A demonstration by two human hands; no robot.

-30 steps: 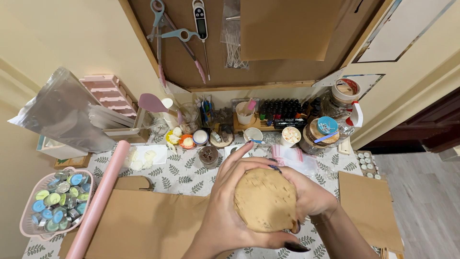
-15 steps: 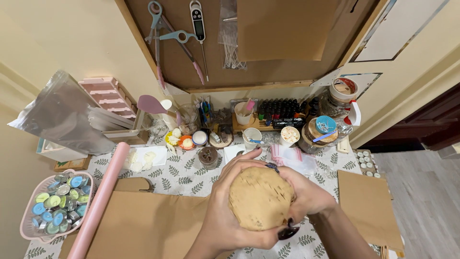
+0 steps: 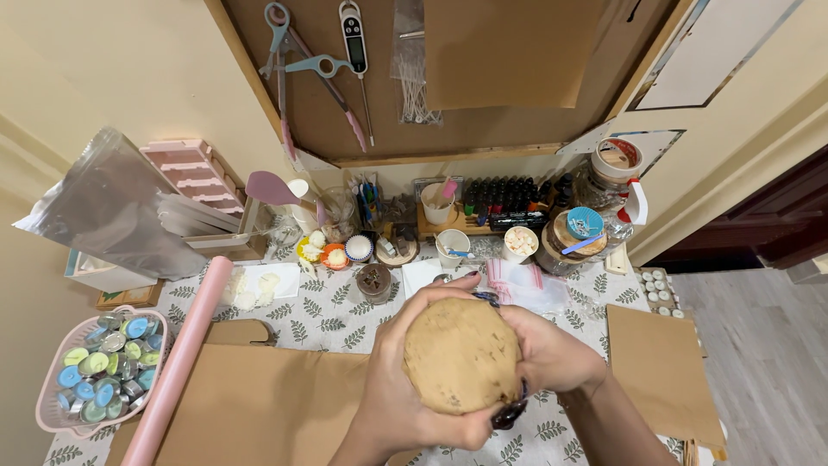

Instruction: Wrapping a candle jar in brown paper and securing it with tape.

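Note:
A round tan ball of dough (image 3: 461,354) with a few dark specks is held up in front of me, above the leaf-patterned tablecloth (image 3: 332,315). My left hand (image 3: 398,393) cups it from the left and below, thumb curled under its front. My right hand (image 3: 552,354) presses against its right side, dark-painted nails showing at the top and bottom edges. Both hands grip the dough together.
A brown paper sheet (image 3: 259,406) lies under my left arm, a pink roll (image 3: 181,362) beside it and a pink basket of small tins (image 3: 95,371) at the left. Cups, jars and bottles (image 3: 500,211) crowd the back. Another brown sheet (image 3: 660,371) lies at right.
The dough ball has shifted slightly left and my hands have turned around it, the left thumb now curling further under its front.

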